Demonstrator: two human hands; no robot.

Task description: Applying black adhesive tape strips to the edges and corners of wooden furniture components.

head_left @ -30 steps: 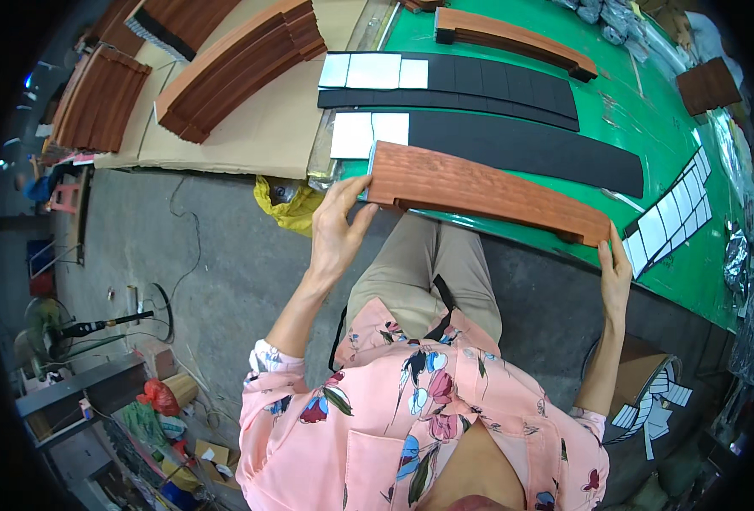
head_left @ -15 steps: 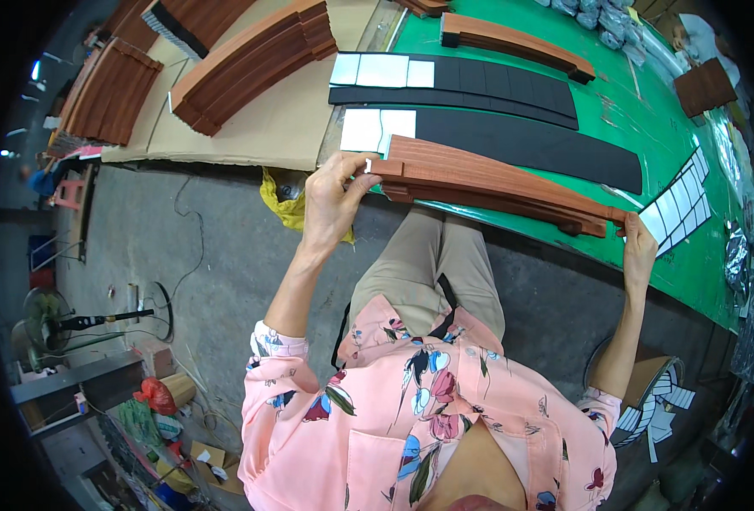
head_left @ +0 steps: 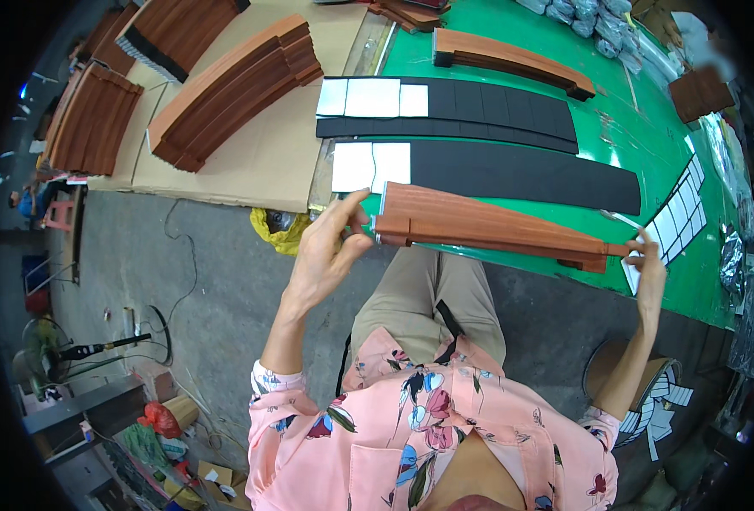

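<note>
A curved, reddish-brown wooden moulding lies lengthwise across the near edge of the green counter, its broad end toward nine o'clock and its narrow end toward three; whether it rests on the counter or is held just above it, I cannot tell. At the broad end the left hand has its thumb and fingers spread apart — the fingertips are just beside the wood, though any contact is unclear. At the narrow end the right hand pinches the tip between thumb and fingers. Taking the moulding as the centre of the dial, a wide black strip with a white sheet on its left end lies close by at twelve o'clock. Beyond it come more black strips bearing white pieces, then a slimmer wooden moulding. A white sheet divided into segments sits at three o'clock, near the right hand; plastic-wrapped bundles are at one. At ten o'clock, a group of curved mouldings rests on tan cardboard. A yellow bag shows at nine — below the cardboard's edge — and a round bin with white strips stands at five.
</note>
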